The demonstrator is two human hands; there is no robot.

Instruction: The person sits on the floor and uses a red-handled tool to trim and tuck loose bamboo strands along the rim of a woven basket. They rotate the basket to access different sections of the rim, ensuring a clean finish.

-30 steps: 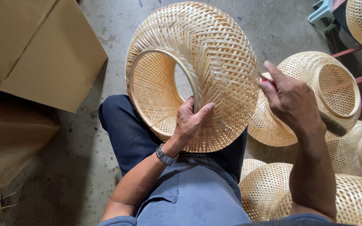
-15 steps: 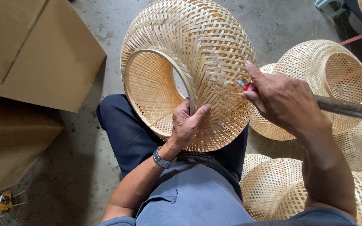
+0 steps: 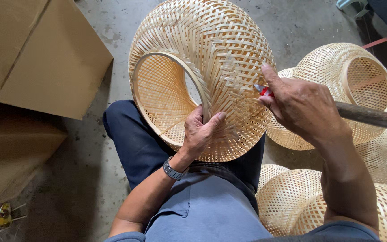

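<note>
Basket: the woven bamboo basket [image 3: 211, 67] fills the upper centre of the frame, propped on our lap and tilted so its round opening faces lower left.
Rim: a smooth bent hoop [image 3: 171, 60] edges that opening; through it we see the open lattice of the inner wall.
Left hand: our left hand [image 3: 200, 132] sits at centre frame, clamped on the lower part of the hoop, thumb pressed on the outer weave and fingers curled inside.
Watch: a metal watch [image 3: 174, 169] sits on that wrist.
Right hand: our right hand [image 3: 303, 107] is at right of centre, closed around a tool and resting against the outer weave, forefinger stretched along the strips.
Tool: the tool [image 3: 368, 115] has a dark round handle running out to the right edge; a red part and a small metal tip [image 3: 261, 89] show at the fingers, touching the weave.
Hands together or apart: apart, one on each side of the basket wall.
Other baskets: a finished one [image 3: 350, 76] stands at right, just behind our right hand; more [image 3: 292, 197] crowd the lower right corner.
Cardboard: big brown boxes [image 3: 41, 54] take up the upper left, well apart from the basket.
Floor: bare grey concrete [image 3: 108, 27] shows between.
Legs: dark trousers [image 3: 135, 143] under the basket.
</note>
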